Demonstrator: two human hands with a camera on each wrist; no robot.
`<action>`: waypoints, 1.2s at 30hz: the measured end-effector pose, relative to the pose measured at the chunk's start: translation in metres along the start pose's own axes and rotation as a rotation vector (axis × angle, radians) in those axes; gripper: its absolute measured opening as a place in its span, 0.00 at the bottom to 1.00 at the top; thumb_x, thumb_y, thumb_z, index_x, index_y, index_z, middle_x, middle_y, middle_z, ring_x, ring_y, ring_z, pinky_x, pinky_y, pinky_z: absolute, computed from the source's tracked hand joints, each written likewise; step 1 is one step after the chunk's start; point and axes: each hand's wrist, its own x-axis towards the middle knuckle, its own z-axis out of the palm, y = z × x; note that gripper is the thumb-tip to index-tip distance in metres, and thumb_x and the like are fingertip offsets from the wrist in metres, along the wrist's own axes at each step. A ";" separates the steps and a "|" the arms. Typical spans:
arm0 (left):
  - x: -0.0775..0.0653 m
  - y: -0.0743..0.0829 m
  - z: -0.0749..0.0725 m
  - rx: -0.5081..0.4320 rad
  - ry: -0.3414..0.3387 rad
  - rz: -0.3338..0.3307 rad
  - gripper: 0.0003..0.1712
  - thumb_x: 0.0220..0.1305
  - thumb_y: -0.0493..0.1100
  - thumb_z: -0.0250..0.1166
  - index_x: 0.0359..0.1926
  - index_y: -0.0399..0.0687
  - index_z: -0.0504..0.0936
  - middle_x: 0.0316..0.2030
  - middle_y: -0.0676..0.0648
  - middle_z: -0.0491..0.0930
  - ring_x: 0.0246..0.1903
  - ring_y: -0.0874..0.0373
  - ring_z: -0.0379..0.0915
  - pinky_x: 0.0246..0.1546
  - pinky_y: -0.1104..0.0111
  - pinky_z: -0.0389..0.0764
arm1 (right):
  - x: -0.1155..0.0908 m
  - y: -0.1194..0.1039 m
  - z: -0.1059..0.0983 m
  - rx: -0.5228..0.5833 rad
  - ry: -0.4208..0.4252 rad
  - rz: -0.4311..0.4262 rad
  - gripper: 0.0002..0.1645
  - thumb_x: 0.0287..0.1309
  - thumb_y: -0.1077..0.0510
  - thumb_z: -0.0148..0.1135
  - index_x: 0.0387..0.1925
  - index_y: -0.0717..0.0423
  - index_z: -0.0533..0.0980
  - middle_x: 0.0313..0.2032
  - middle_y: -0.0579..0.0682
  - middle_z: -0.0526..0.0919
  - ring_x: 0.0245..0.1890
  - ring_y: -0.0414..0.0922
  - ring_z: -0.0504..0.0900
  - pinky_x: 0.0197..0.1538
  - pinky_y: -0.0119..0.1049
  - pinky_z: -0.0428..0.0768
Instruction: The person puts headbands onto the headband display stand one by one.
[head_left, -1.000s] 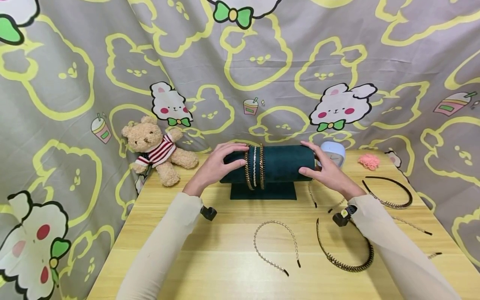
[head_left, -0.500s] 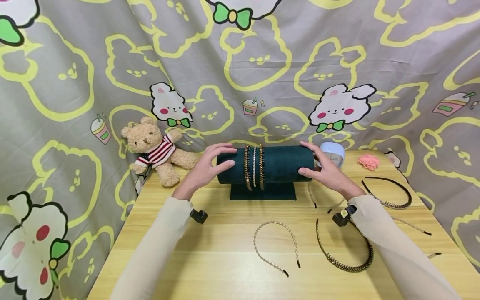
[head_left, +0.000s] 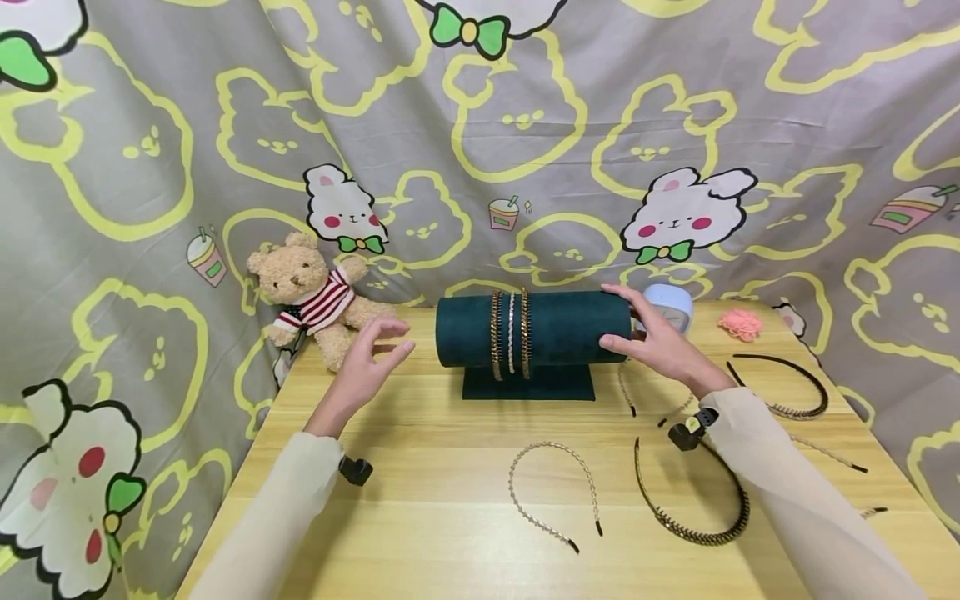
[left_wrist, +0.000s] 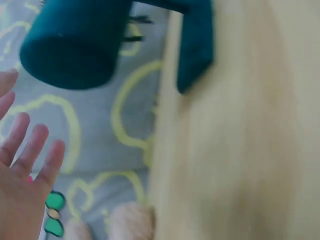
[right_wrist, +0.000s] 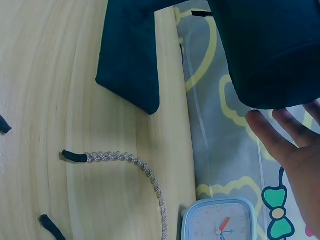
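Left hand: it's come off the left end of the stand in the last second. Left hand point(head_left: 362, 362) now hangs in the gap between roll and teddy bear point(head_left: 324, 293), fingers loosely spread, nothing in it.
Right hand: right hand point(head_left: 660, 340) hasn't really budged. It's spread wide at the roll's right end, thumb in front, index finger over the top, fingers pretty straight and not wrapped round it. How firmly it presses, can't tell.
Display stand: teal display stand point(head_left: 577, 321) is upright on the tabletop point(head_left: 420, 500), toward the back, roll sideways.
Bands on the roll: pale headband point(head_left: 512, 333) sits between the left gold headband point(head_left: 496, 335) and right gold headband point(head_left: 526, 335), all left of centre, no fingers touching them.
What that means: imo the left hand is free now, and any steadying is down to the right one alone.
Loose bands: clear beaded headband point(head_left: 547, 442) lies in front of the stand, spiky dark headband point(head_left: 705, 539) to its right, more further right.
Back corner: blue clock point(head_left: 666, 302) just behind the right hand, pink fluffy thing point(head_left: 741, 324) beyond.
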 end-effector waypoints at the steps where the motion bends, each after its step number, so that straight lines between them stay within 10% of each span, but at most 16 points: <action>1: -0.003 -0.006 0.000 0.008 -0.006 -0.015 0.18 0.82 0.46 0.65 0.65 0.42 0.79 0.67 0.39 0.76 0.68 0.44 0.73 0.70 0.42 0.75 | 0.000 0.000 0.000 0.006 -0.002 0.001 0.49 0.75 0.53 0.70 0.86 0.30 0.55 0.84 0.53 0.54 0.79 0.62 0.62 0.76 0.69 0.68; 14: -0.032 -0.031 0.032 0.075 -0.338 -0.063 0.17 0.82 0.49 0.65 0.59 0.43 0.87 0.55 0.47 0.88 0.56 0.52 0.83 0.61 0.54 0.83 | 0.003 0.002 -0.001 0.060 0.022 -0.103 0.39 0.76 0.59 0.67 0.81 0.40 0.66 0.87 0.41 0.51 0.87 0.54 0.49 0.77 0.78 0.58; 36: -0.025 0.018 0.130 0.140 -0.777 0.071 0.16 0.78 0.48 0.70 0.61 0.51 0.87 0.58 0.50 0.84 0.48 0.65 0.81 0.60 0.65 0.84 | 0.018 0.001 -0.003 0.173 -0.030 -0.077 0.29 0.79 0.58 0.62 0.77 0.49 0.71 0.86 0.49 0.57 0.88 0.52 0.45 0.84 0.71 0.40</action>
